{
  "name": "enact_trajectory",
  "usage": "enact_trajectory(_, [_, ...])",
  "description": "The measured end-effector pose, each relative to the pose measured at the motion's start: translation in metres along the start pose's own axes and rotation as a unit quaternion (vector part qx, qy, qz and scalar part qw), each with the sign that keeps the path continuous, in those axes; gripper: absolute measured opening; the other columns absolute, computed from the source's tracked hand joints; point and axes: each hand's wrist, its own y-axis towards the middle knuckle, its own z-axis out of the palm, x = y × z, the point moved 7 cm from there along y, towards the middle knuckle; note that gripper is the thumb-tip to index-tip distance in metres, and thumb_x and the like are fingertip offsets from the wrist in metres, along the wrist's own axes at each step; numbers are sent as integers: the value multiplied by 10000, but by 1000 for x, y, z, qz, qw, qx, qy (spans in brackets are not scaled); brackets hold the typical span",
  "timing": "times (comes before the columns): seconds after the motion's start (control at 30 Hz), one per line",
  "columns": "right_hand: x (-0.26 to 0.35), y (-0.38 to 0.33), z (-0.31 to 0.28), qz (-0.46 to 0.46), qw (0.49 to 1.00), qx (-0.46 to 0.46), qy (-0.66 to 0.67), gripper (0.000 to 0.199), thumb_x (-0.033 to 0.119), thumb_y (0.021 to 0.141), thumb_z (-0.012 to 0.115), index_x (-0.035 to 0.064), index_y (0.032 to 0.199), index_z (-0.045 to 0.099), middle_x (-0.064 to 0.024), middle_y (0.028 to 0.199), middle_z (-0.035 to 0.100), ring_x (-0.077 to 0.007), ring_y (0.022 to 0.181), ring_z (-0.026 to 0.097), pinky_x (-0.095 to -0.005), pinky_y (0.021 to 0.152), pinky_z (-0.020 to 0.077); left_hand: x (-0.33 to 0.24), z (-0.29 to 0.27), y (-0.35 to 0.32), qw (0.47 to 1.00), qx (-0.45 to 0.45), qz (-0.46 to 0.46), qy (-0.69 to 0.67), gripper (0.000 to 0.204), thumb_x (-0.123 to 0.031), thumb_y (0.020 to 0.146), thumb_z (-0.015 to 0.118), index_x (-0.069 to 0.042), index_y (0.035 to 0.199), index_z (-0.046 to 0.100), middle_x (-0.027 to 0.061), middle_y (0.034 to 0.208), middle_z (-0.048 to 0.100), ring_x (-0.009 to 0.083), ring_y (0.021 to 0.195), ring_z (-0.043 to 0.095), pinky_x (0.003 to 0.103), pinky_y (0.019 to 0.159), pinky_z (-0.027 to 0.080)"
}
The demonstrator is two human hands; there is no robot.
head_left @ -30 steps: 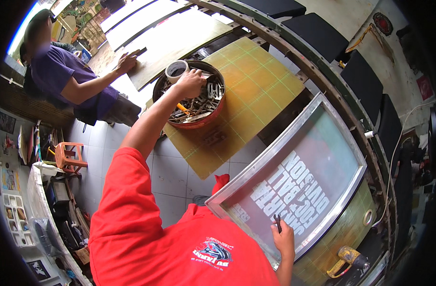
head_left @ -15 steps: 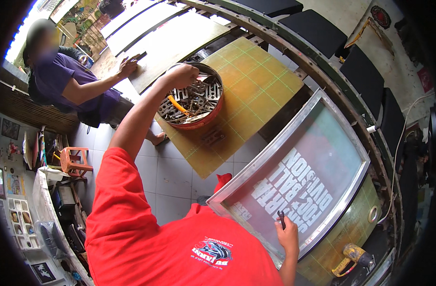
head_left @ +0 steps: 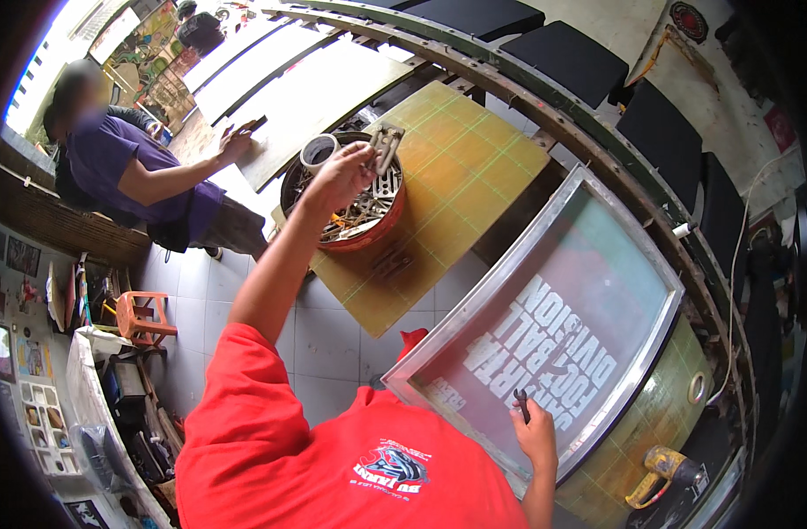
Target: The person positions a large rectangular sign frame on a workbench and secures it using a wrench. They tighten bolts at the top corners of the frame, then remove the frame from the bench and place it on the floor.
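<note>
My left hand (head_left: 340, 180) is raised over a round red tub (head_left: 373, 236), its fingers closed on a slotted metal bracket (head_left: 386, 147). The tub is filled with a jumble of metal brackets and small hardware, and a roll of tape (head_left: 319, 152) rests at its far left rim. My right hand (head_left: 535, 432) grips a dark open-end wrench (head_left: 521, 404), jaws up. Beneath that hand lies a metal-framed printing screen (head_left: 632, 251), its mesh bearing pale lettering.
A yellowish gridded board (head_left: 461, 176) supports the tub. At the lower right are a yellow mug-shaped object (head_left: 659, 472) and another tape roll (head_left: 698, 388). A person in purple (head_left: 139, 163) stands at the left by pale boards (head_left: 306, 88). An orange stool (head_left: 143, 319) sits on the tiles.
My left hand has lifted out of the tub's far side, bringing up the metal bracket. The tape roll on the rim has come into view. My right hand stays put with the wrench.
</note>
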Motion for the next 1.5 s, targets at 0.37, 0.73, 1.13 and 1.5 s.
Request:
enact_trajectory(0.37, [6,8,-20,-12,1000,-17,16,235,187,859,662,5,1007,637,-198,706,624,-370,655,623,-439,592,440,145,113,22,977,35,-42,-207,86,-135,1004,526,-67,1057,529,70,949,663,157,782,681,254,677,605])
enact_trajectory(0.73, [-3,71,-82,2,974,-136,180,169,152,903,660,19,1006,644,-8,628,532,-88,576,472,-287,546,384,261,215,56,970,4,-147,-194,49,-89,987,545,-42,998,551,81,925,660,148,800,673,249,700,598])
enact_trajectory(1.13, [-45,240,-168,-36,880,-305,363,133,167,913,656,49,871,609,86,658,428,-32,584,347,-241,525,284,317,242,146,999,-47,-22,12,238,-5,940,572,-43,1154,472,85,990,623,150,845,611,309,805,541])
enact_trajectory(1.5, [-71,302,-146,-19,895,-353,273,126,145,913,647,33,894,593,38,622,453,-55,544,391,-267,509,334,301,223,252,998,-55,38,16,352,36,896,579,19,1243,520,87,1018,624,130,804,595,271,702,519])
